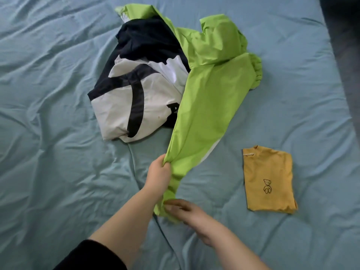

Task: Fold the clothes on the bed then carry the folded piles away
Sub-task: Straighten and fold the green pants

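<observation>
Left hand (158, 175) is gripping the green garment (210, 106), fingers curled tight around a bunched fold near its lower end, just below frame centre. Right hand (187, 211) is sitting at 6 o'clock of the left hand, fingers reaching onto the garment's very tip. The shot is blurring there, so cannot tell if it is pinching or only touching.

Green garment is stretching in a long band from the hands up toward 12 o'clock, with its upper part lying crumpled on the bed sheet (58, 94). A white lining edge is showing along its 4 o'clock side.

Navy-and-white garment (124, 106) is lying unfolded in a heap at 10 o'clock of the left hand, touching the green one, which is overlapping its right edge.

Yellow shirt (268, 178) is lying folded flat at 3 o'clock of the hands, well apart from the heap, with a small bear outline (267, 186) facing up.

Black sleeve (93, 256) is showing on the left arm at 7 o'clock. A dark blurred shape (344, 45) is running down the frame edge at 2 o'clock.
</observation>
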Demonstrator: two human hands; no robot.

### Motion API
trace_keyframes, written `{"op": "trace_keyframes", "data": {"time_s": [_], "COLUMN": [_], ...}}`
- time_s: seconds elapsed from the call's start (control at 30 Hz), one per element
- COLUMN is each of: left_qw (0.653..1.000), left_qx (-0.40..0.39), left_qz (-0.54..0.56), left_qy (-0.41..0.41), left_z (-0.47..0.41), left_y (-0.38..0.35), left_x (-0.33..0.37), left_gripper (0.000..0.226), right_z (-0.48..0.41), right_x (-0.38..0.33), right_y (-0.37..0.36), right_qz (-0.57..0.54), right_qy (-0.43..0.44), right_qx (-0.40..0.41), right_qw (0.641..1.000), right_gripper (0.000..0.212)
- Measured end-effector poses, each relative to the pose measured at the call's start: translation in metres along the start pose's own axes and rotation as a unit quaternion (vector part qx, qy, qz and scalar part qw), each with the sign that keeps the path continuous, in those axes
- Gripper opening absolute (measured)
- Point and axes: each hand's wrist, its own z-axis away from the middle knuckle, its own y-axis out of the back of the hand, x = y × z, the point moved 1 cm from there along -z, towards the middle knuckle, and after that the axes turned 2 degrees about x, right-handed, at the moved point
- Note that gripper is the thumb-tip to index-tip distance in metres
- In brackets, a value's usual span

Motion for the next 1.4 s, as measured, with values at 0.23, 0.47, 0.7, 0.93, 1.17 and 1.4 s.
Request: {"op": "trace_keyframes", "data": {"time_s": [0.23,0.47,0.7,0.93,1.17,1.4], "left_qw": [0.989,0.956,0.943,0.975,0.957,0.952], "left_qx": [-0.120,-0.169,-0.088,0.031,-0.067,-0.145], "left_qz": [-0.061,0.116,0.254,0.128,0.133,0.117], "left_qy": [0.068,0.209,0.198,0.178,0.250,0.241], "left_z": [0.059,0.100,0.059,0.088,0.130,0.156], "left_y": [0.038,0.068,0.059,0.056,0.043,0.064], "left_x": [-0.023,-0.064,-0.037,-0.060,-0.063,-0.060], "left_gripper": [0.034,0.023,0.102,0.014,0.022,0.103], "right_z": [-0.032,-0.043,0.000,0.024,0.022,0.026], "right_x": [-0.074,-0.083,-0.014,0.020,0.035,0.002], "right_y": [0.044,-0.007,-0.073,-0.056,-0.024,-0.009], "right_qz": [-0.393,-0.235,0.057,-0.098,-0.469,-0.384], "right_qy": [0.011,0.086,0.077,-0.022,-0.071,-0.024], "right_qx": [0.159,0.271,0.102,-0.036,0.183,0.198], "right_qw": [0.905,0.930,0.990,0.994,0.861,0.902], "right_gripper": [0.083,0.006,0.021,0.021,0.075,0.026]}}
